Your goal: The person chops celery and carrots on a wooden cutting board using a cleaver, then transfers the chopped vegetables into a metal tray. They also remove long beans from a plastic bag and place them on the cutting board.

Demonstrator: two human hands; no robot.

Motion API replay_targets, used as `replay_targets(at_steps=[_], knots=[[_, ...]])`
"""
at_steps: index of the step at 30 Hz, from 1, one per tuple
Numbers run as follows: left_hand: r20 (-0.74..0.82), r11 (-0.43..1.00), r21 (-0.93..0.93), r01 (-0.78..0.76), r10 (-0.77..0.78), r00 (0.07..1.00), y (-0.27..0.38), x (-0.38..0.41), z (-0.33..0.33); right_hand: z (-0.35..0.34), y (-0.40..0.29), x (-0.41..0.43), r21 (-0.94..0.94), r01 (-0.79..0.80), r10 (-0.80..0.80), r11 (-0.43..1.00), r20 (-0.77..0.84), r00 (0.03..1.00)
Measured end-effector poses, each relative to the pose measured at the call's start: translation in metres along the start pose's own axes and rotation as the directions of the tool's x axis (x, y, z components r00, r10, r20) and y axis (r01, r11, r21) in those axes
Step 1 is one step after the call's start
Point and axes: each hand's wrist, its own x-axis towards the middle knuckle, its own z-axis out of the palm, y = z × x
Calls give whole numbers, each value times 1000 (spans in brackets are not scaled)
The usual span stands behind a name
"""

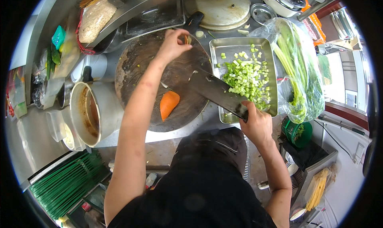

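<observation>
My left hand (175, 45) pinches a small carrot piece (188, 40) above the far edge of a round wooden chopping block (134, 60). The piece looks orange with a greenish part. A larger cut piece of carrot (169, 103) lies on the near half of the block. In my right hand (257, 120) is the handle of a broad cleaver (212, 88); its dark blade reaches over the block's right side and the left rim of a metal tray (273, 78). Diced green celery (245, 78) lies heaped in that tray.
Bagged celery stalks (294, 69) lie right of the tray. A large pot (104, 117) stands left of the block. Behind are a big metal lid (217, 9), a black handle (195, 20) and a small metal dish (263, 14). A green bin (299, 135) sits lower right.
</observation>
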Motion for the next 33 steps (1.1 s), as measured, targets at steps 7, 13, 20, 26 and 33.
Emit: replay_targets(at_steps=[7,13,20,26,33], knots=[[148,769,-186,-612,638,756,118,-37,57,-26,43,5,-306,308,-314,901,31,949],[336,572,285,-769,691,639,96,-39,138,-51,54,-12,-286,335,-320,898,99,942],[-494,963,240,-122,229,839,39,-108,-13,-7,39,-34,97,-97,96,991,18,995],[-280,928,331,170,-76,957,58,-255,27,23,-14,14,247,-267,212,932,230,950],[137,984,167,60,-83,987,28,-252,-3,45,-41,46,240,-69,10,968,237,971]])
